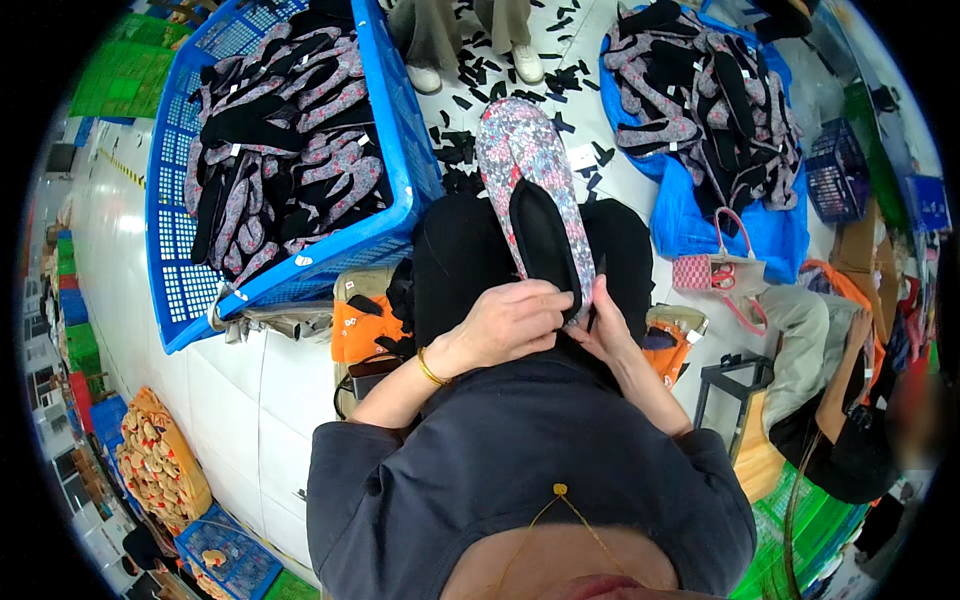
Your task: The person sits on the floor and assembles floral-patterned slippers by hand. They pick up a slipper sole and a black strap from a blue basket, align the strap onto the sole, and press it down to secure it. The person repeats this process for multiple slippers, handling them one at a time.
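Note:
A floral slipper [528,140] in grey, pink and red, with a black lining, lies over my lap with its toe pointing away from me. My left hand [512,325] is closed on the left side of its heel opening, fingertips at the inner edge. From the right, my right hand [610,325] grips the heel's back end. A small dark sliver shows by the right fingers; what it is, I cannot make out. The sole is hidden underneath.
A large blue basket [398,110] heaped with similar slippers stands at my left. More are piled on a blue sack [680,215] at the right. Black scraps [460,150] litter the floor ahead, near a standing person's shoes [527,65]. A pink checked bag [703,272] and another seated person are at the right.

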`<state>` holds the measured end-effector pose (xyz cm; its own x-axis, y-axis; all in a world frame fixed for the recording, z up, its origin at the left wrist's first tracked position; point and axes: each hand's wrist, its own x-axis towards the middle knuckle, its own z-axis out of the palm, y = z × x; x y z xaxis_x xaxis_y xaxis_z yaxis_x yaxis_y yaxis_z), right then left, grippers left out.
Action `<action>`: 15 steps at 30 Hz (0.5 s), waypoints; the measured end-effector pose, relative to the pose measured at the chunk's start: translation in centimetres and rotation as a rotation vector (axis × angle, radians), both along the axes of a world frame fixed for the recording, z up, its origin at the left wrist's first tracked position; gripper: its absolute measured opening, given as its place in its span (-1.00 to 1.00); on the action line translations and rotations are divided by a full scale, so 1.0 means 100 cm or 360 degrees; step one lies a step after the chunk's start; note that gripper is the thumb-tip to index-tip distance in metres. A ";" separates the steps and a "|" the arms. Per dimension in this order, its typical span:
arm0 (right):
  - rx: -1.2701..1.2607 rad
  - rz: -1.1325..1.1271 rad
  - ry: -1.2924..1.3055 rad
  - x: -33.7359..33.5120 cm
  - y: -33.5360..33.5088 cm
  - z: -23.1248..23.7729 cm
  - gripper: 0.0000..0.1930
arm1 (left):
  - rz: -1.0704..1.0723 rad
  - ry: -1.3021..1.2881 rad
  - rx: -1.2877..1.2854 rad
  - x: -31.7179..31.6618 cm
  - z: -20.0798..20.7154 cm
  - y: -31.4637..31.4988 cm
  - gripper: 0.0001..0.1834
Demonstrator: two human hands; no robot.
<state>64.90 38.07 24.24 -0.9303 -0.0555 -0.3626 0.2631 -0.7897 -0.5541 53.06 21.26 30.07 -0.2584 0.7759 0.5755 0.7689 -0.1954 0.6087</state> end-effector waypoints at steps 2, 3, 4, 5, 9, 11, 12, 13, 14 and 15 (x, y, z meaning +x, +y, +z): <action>-0.0057 -0.0100 -0.0114 -0.001 -0.005 -0.001 -0.56 | -0.0055 0.0001 0.0059 -0.002 -0.005 0.001 -0.76; -0.0118 -0.0074 -0.0030 -0.002 -0.005 -0.004 -0.58 | -0.0058 -0.0004 0.0081 -0.003 -0.007 0.000 -0.76; -0.0091 -0.0042 -0.0052 -0.002 -0.005 -0.006 -0.59 | -0.0058 -0.0010 0.0103 -0.003 -0.009 -0.001 -0.76; -0.0064 -0.0008 -0.0074 -0.004 -0.004 -0.006 -0.61 | -0.0061 -0.0046 0.0055 -0.003 -0.009 -0.001 -0.76; 0.0314 0.0185 -0.0300 -0.032 -0.010 0.027 -0.58 | 0.0148 -0.0112 -0.0323 -0.037 0.033 -0.032 -0.81; 0.0277 0.0262 -0.0278 -0.049 0.019 0.032 -0.55 | 0.0434 -0.0204 -0.0448 -0.083 0.063 -0.071 -0.79; 0.0124 0.0256 -0.0275 -0.063 0.042 0.045 -0.53 | 0.0656 -0.0298 -0.0476 -0.110 0.073 -0.094 -0.78; 0.0144 0.0064 -0.0189 -0.079 0.062 0.048 -0.50 | 0.0864 -0.0560 -0.0173 -0.138 0.072 -0.112 -0.80; 0.0118 -0.0437 -0.0123 -0.091 0.078 0.050 -0.53 | 0.1065 -0.0254 -0.0255 -0.173 0.083 -0.128 -0.82; 0.0280 -0.0611 0.0152 -0.104 0.120 0.050 -0.56 | 0.1325 -0.0275 -0.0410 -0.209 0.078 -0.151 -0.79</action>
